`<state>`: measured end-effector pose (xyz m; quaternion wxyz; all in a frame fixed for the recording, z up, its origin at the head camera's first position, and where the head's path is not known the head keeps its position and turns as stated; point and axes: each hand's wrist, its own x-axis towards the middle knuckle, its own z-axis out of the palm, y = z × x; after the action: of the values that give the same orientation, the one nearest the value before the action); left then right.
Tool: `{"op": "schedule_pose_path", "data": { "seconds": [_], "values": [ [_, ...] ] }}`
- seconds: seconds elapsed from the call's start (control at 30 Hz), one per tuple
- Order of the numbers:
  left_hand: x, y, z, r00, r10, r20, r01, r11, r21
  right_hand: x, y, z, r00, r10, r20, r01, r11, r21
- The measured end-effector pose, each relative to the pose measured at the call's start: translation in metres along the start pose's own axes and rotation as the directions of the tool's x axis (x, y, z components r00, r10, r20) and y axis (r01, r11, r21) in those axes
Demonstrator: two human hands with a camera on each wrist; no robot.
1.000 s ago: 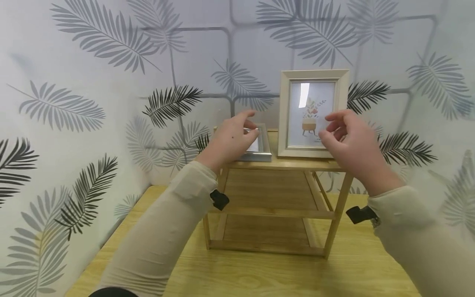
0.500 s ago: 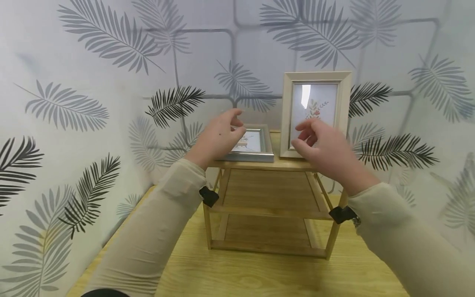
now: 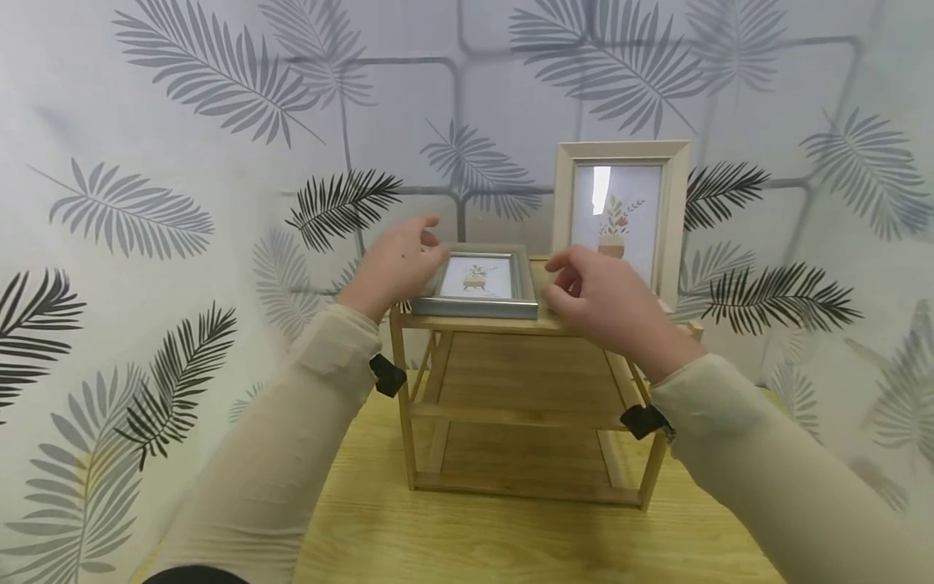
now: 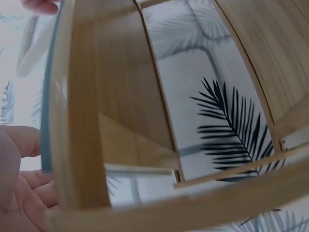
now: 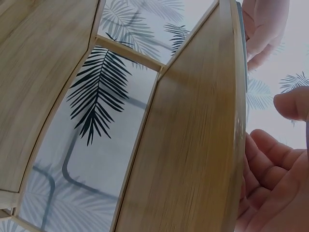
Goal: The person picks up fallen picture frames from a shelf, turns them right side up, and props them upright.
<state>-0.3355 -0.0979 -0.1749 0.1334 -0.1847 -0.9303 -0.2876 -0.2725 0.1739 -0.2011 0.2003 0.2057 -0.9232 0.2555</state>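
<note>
In the head view, a silver picture frame lies flat on the left part of the top of a wooden shelf rack; its picture shows a potted plant. My left hand is at its left end, fingers loosely bent; in the left wrist view the thumb is right at the frame's edge. My right hand, also loosely bent, hovers just right of the silver frame, nothing between its fingers. Behind it stands a cream picture frame, its lower part hidden by that hand.
The rack has two lower shelves and stands on a yellow wood-grain table. Close behind is a wall with leaf-patterned paper, which also runs along the left side.
Both hands have moved left. The right hand has gone from in front of the cream frame to the silver frame's right side; the left hand has drawn back to its left end.
</note>
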Motion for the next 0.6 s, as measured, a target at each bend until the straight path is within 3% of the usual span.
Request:
{"op": "schedule_pose_path", "data": {
  "seconds": [0.33, 0.6],
  "values": [
    [0.005, -0.020, 0.000, 0.994, -0.086, 0.065, 0.085, 0.996, 0.017, 0.003, -0.006, 0.008, 0.999, -0.005, 0.045, 0.007, 0.999, -0.034],
    [0.006, -0.027, 0.004, 0.973, -0.179, 0.148, 0.182, 0.983, -0.007, 0.007, -0.010, 0.013, 0.999, -0.025, 0.035, 0.028, 0.994, -0.106]
  ]
}}
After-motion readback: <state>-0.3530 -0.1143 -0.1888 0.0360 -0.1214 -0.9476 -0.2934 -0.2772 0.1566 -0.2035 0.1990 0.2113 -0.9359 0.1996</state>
